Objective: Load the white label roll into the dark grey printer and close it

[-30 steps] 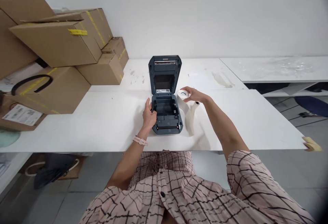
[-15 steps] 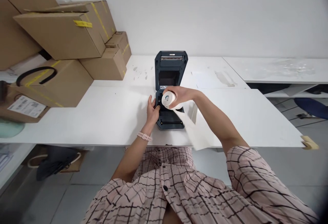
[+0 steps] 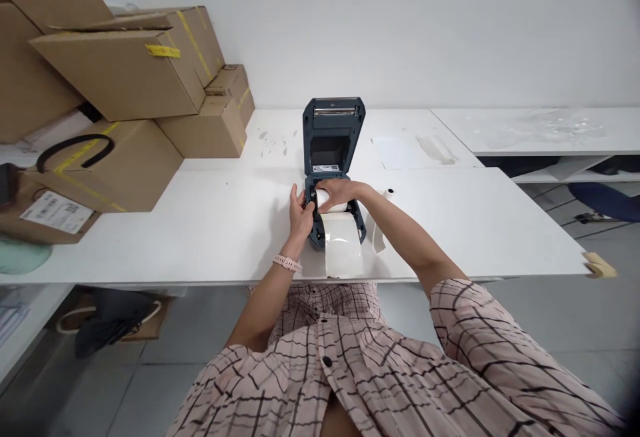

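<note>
A dark blue label printer [image 3: 333, 137] stands on the white table [image 3: 210, 224] with its lid raised. My right hand [image 3: 339, 192] is closed over a white label roll [image 3: 325, 201] that sits in the printer's open bay. A strip of label paper [image 3: 343, 247] runs from the roll over the printer's front to the table edge. My left hand [image 3: 301, 214] grips the printer's left side, fingers curled at the bay wall. A second curl of white paper [image 3: 377, 227] lies just right of the printer.
Several cardboard boxes [image 3: 120, 84] are stacked on the table's left. A flat box with a label and a black strap [image 3: 70, 150] lies in front of them. A second white table [image 3: 530, 132] stands at the right, and a brown bag [image 3: 107, 320] sits under the near one.
My right hand carried the label roll from right of the printer down into its bay. The paper tail now lies over the printer's front. My left hand stayed on the printer's side.
</note>
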Demonstrator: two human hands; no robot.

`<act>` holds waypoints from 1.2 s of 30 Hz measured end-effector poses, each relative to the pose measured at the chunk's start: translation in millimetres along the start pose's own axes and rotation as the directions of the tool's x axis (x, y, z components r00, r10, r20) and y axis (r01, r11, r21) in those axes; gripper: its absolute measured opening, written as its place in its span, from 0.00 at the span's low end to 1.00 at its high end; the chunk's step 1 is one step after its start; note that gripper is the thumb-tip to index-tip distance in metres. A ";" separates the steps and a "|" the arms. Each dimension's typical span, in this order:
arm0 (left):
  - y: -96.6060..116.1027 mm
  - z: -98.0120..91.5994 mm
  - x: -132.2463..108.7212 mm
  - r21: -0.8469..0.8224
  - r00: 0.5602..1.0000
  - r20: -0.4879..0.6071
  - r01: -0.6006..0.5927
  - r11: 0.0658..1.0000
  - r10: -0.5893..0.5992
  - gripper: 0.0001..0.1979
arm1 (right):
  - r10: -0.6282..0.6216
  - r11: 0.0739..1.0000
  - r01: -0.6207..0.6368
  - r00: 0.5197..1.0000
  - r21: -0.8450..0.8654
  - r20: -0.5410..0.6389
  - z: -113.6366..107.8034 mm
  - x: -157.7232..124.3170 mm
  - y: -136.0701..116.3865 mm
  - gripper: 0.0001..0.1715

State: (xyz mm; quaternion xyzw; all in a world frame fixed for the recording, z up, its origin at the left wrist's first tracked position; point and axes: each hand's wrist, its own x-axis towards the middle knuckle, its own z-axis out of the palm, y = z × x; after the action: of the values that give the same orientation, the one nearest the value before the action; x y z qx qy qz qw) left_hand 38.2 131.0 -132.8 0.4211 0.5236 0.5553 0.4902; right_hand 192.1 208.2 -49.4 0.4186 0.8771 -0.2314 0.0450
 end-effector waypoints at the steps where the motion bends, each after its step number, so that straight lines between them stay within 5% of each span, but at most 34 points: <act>1: -0.9 -0.1 0.2 0.001 1.000 0.003 -0.002 1.000 0.002 0.43 | -0.007 1.000 0.007 0.999 -0.009 -0.034 3.3 -4.4 -1.1 0.43; 6: -7.9 -2.4 0.7 0.017 0.999 0.038 -0.030 0.999 0.029 0.42 | -0.129 0.990 0.142 0.909 0.005 -0.396 37.1 -64.9 -18.7 0.27; 12: -7.7 -4.9 -0.9 0.014 0.997 0.052 -0.058 0.998 0.058 0.42 | -0.161 0.961 0.245 0.870 0.126 -0.465 97.4 -130.6 -39.8 0.21; 22: -1.3 -6.7 -3.8 0.030 0.997 0.062 -0.047 0.998 0.045 0.38 | -0.087 0.961 0.215 0.832 0.174 -0.547 114.3 -128.0 -44.2 0.20; 36: -4.6 -4.9 -1.4 -0.017 0.997 0.020 -0.071 0.997 0.071 0.34 | -0.134 0.971 0.224 0.799 0.084 -0.586 120.1 -128.4 -41.8 0.20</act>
State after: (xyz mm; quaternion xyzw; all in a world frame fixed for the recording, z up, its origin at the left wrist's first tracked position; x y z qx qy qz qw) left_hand 34.1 128.7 -137.8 0.4411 0.4986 0.5723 0.4788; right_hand 229.6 40.7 -105.7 0.3862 0.8652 -0.1621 -0.2758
